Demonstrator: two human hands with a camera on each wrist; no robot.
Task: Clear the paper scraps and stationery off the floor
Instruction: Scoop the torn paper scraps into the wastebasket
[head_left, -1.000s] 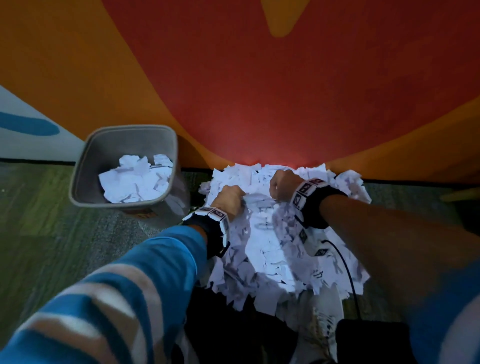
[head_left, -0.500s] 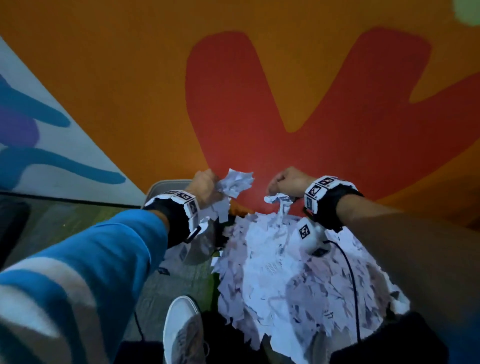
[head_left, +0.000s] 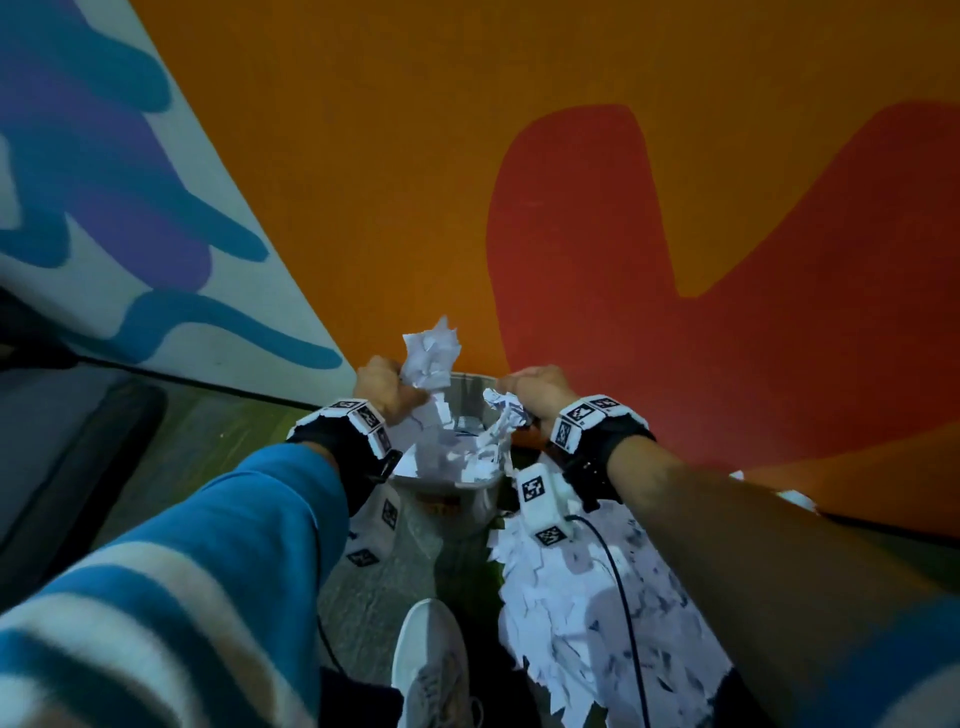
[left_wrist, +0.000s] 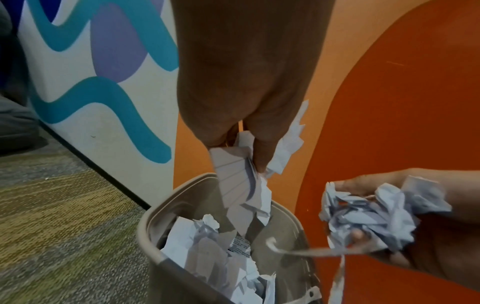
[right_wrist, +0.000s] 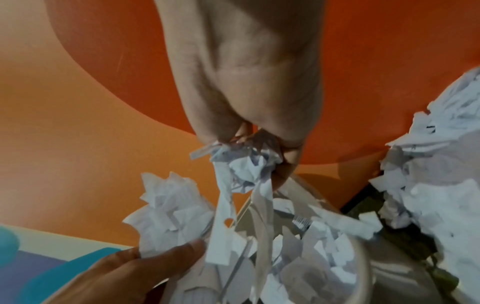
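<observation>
My left hand (head_left: 387, 387) grips a wad of white paper scraps (head_left: 431, 353) over the grey waste bin (head_left: 441, 488); in the left wrist view these scraps (left_wrist: 244, 181) hang from the left hand (left_wrist: 249, 115) into the bin (left_wrist: 161, 261). My right hand (head_left: 530, 389) clutches a second crumpled bunch (head_left: 501, 415) above the bin's right rim, and in the right wrist view that bunch (right_wrist: 246, 166) trails strips from the right hand (right_wrist: 249, 98). The bin holds many scraps. A large pile of scraps (head_left: 613, 623) lies on the floor to the right of the bin.
A painted orange and red wall (head_left: 571, 208) stands just behind the bin. My white shoe (head_left: 431, 670) is on the grey-green carpet (head_left: 208, 431) in front of the bin. A black cable (head_left: 623, 597) runs across the paper pile. A dark object (head_left: 78, 467) sits at left.
Both hands lifted handfuls of scraps off the floor pile and carried them left, to above the bin. My view swung left and up with them.
</observation>
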